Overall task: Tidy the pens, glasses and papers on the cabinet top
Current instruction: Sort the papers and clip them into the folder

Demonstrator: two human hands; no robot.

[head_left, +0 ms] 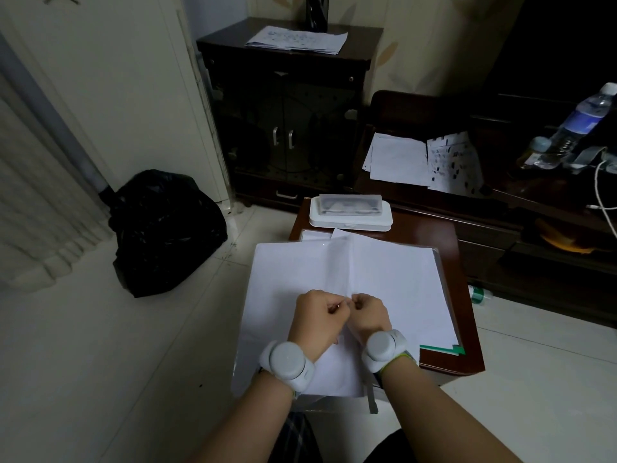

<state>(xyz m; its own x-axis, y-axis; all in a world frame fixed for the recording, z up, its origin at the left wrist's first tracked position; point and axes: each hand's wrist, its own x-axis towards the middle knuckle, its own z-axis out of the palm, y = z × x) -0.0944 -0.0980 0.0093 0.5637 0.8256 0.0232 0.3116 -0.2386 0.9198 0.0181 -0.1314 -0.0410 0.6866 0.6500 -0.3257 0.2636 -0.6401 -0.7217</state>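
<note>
Both hands meet at the middle of the white papers [394, 282]: left hand [317, 315] and right hand [369, 314], fingers curled, pinch a sheet. Papers cover the desk [464, 329]; beyond lies a glasses case [350, 213].

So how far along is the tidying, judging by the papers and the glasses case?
Looks done: the glasses case lies shut at the far edge of the small table. In hand: the left hand and right hand pinch the white paper stack at its middle crease. Left: loose sheets on the dark cabinet and on the low unit. No pens visible.
</note>
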